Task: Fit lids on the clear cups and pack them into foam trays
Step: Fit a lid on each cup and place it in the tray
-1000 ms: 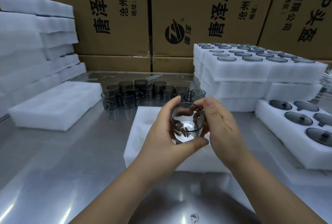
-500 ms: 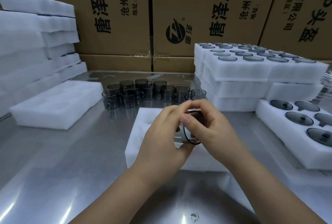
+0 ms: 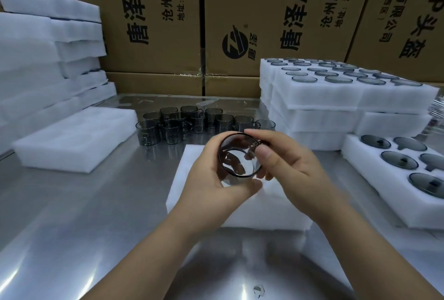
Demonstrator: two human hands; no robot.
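Observation:
I hold one clear smoky glass cup (image 3: pixel 236 156) over a white foam tray (image 3: pixel 262 206) lying on the steel table. My left hand (image 3: pixel 211 179) wraps round its body from the left, thumb under the base. My right hand (image 3: pixel 286 162) pinches the cup's rim and handle side from the right. The cup's open mouth faces me. Several more smoky cups (image 3: pixel 192 123) stand in a cluster behind. A foam tray of dark lids (image 3: pixel 413 172) lies at the right.
Stacked foam trays filled with lidded pieces (image 3: pixel 336 93) rise at the back right. A pile of blank foam sheets (image 3: pixel 48 59) and one loose foam tray (image 3: pixel 77 138) sit on the left. Cardboard boxes (image 3: pixel 156 23) wall the back. The steel table (image 3: pixel 72 227) is bare near me.
The cup has been turned in my hands: half a second ago its mouth faced right and my fingers covered it, now the mouth faces me again.

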